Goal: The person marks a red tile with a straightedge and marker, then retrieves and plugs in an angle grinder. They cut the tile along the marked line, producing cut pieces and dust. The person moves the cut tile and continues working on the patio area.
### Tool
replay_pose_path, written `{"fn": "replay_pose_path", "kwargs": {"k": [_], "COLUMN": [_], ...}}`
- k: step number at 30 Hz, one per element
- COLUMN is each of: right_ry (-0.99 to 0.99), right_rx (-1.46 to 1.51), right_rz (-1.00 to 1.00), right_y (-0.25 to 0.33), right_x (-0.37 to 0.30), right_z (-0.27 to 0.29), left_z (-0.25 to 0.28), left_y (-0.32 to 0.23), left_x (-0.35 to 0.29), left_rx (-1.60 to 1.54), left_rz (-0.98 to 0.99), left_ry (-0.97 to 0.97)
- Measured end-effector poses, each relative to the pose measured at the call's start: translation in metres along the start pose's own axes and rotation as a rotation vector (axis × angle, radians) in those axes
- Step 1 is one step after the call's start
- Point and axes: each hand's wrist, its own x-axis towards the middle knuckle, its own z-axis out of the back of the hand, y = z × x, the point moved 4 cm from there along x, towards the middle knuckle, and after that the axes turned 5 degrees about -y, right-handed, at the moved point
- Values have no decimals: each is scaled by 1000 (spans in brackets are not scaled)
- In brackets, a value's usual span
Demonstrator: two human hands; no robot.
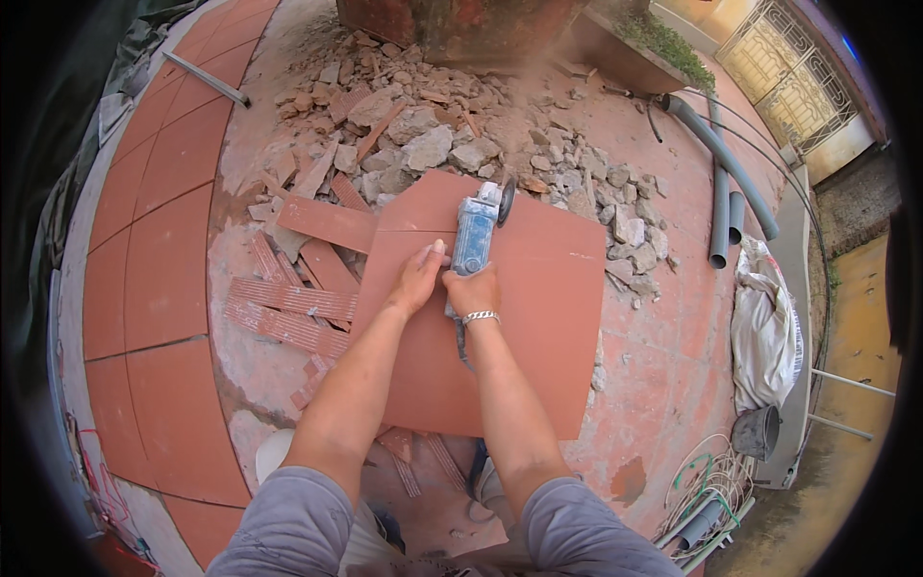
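Note:
A blue and grey angle grinder point(473, 236) sits above a large reddish tile point(538, 327), its dark disc point(507, 203) on the right side of the head. My right hand point(472, 291), with a silver bracelet at the wrist, is wrapped round the grinder's rear body. Against the tool's left side, my left hand point(419, 277) is closed, thumb pointing up; its fingertips are partly hidden. The grinder's cord point(464, 344) hangs down between my forearms. A thin line point(413, 231) crosses the tile's left part, level with the grinder, and the tile's upper corners are cut off at a slant.
Broken concrete rubble point(428, 147) heaps up ahead, with cut tile strips point(293, 298) at left. Reddish tiles point(168, 260) line the far left. At right lie grey pipes point(718, 216), a white sack point(764, 327), a bucket point(757, 433) and coiled hoses point(707, 486).

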Motion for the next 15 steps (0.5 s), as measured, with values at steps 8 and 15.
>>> {"fn": "replay_pose_path", "kwargs": {"k": [8,15], "right_ry": [0,-12], "right_rx": [20,18], "right_rz": [-9,0], "right_y": [0,-2], "right_x": [-6,-11], "right_z": [2,1], "left_z": [0,-3], "left_y": [-3,-3], "left_x": [-1,-1], "left_rx": [1,-36], "left_rz": [-12,-10], "left_ry": [8,21]}}
